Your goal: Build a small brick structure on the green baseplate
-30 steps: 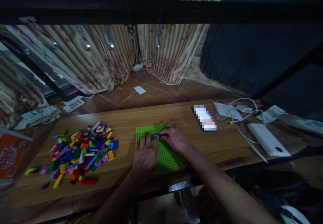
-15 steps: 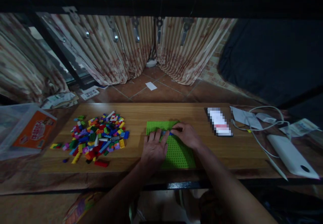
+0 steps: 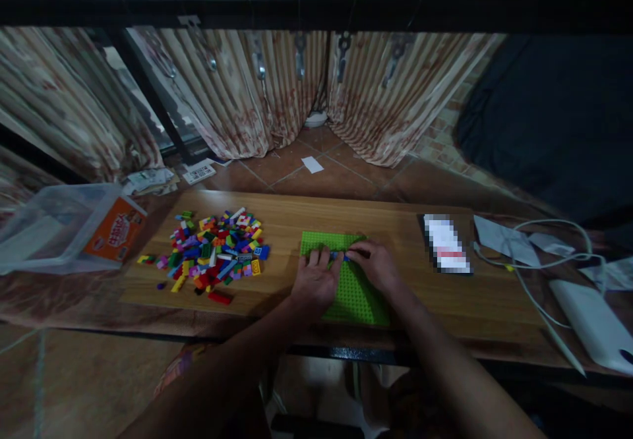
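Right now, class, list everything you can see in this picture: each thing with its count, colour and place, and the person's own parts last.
green studded plastic baseplate: one, green, table centre, under both hands
small blue brick: one, blue, on the baseplate, between the fingertips
pile of loose plastic bricks: many, mixed colours, left of the baseplate
wooden table top: one, light brown
clear plastic box: one, with orange card, far left
blurred flat device: one, white, right of the baseplate
white power bank: one, far right
white cable: one, right side
striped curtains: beige, behind the table
left hand: on the baseplate, fingers at the blue brick
right hand: fingers at the blue brick
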A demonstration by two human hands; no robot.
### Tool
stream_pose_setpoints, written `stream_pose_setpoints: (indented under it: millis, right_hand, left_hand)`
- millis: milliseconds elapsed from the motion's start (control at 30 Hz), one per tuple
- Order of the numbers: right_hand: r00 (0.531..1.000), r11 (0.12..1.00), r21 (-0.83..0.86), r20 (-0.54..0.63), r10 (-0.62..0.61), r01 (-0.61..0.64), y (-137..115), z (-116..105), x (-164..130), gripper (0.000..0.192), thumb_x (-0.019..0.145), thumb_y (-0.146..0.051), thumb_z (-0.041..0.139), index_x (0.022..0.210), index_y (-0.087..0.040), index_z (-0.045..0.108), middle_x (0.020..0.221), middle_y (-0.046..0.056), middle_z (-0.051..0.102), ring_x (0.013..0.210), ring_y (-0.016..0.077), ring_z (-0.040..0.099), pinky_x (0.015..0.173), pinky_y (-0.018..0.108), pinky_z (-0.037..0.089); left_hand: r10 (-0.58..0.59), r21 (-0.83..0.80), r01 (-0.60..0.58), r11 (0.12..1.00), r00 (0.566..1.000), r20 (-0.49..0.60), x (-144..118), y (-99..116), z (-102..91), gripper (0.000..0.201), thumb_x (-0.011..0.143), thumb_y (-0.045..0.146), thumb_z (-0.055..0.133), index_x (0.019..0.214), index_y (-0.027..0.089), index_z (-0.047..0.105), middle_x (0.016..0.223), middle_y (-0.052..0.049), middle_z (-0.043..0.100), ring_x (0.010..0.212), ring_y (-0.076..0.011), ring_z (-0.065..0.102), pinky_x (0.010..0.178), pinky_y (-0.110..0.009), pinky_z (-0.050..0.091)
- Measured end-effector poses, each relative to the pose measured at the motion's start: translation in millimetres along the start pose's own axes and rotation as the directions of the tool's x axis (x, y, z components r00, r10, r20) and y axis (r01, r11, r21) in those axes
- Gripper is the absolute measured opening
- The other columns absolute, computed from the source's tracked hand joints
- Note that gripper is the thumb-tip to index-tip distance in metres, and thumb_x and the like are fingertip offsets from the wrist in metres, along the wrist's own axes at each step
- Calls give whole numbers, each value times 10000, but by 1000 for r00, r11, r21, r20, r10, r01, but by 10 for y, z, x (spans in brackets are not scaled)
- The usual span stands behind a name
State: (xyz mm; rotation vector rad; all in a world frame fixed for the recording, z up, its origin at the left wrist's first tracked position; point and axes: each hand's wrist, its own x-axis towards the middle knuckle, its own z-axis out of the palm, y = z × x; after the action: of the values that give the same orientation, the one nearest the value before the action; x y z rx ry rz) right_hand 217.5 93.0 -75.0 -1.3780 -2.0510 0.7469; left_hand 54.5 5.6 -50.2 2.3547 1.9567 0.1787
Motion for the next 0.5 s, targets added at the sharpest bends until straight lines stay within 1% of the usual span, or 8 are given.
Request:
stream_pose_setpoints:
  millis: [133,200,267,367,433,500]
  right_hand:
    - [999,1000,12,-28,-26,26,-6,11,-15,209,811,-381,635,870,-207,733,881,68,670,864,218,616,849,392,477]
    - [999,998,38,-12,-47,47,-15,-25,-14,231,822,-406,618,873,-210,730,878,65,677,850,215,626,837,382,483]
    - [998,997,54,15,-61,60,-27,-85,-16,265,856,-423,563,870,-213,724,880,61,689,839,211,637,819,368,488]
    - [998,998,35,9,-58,58,-55,-178,-27,318,893,-434,486,917,-212,712,921,67,699,861,217,644,815,365,488]
    - [998,998,-7,10,-60,60,-77,-202,-31,329,881,-450,503,995,-209,696,980,80,687,889,231,637,816,382,491]
    - [994,993,-59,54,-96,99,-102,-181,-29,344,855,-457,551,1065,-214,675,1036,87,662,931,248,622,838,409,489]
  left_hand:
    - [68,-25,-69,997,997,-37,-33,-78,-24,475,923,334,419,1392,260,437,1392,-121,480,1175,-308,482,943,-503,416]
    - [57,-77,-62,995,997,-59,-59,-113,-21,496,914,348,441,1402,258,420,1411,-114,466,1183,-303,491,959,-504,422]
    - [8,-161,-22,987,996,-88,-71,-143,-25,524,902,317,461,1416,239,395,1430,-120,446,1227,-288,479,998,-488,417]
    - [-87,-324,40,945,988,-130,-39,-212,-80,531,902,253,444,1425,207,359,1441,-121,434,1286,-227,458,1043,-401,420]
    - [-153,-414,83,906,979,-138,5,-286,-145,500,901,228,435,1397,195,380,1416,-108,465,1235,-193,515,1023,-344,448]
    - [-214,-463,125,878,966,-145,43,-369,-212,453,890,211,442,1342,183,431,1362,-96,518,1153,-179,576,994,-315,473]
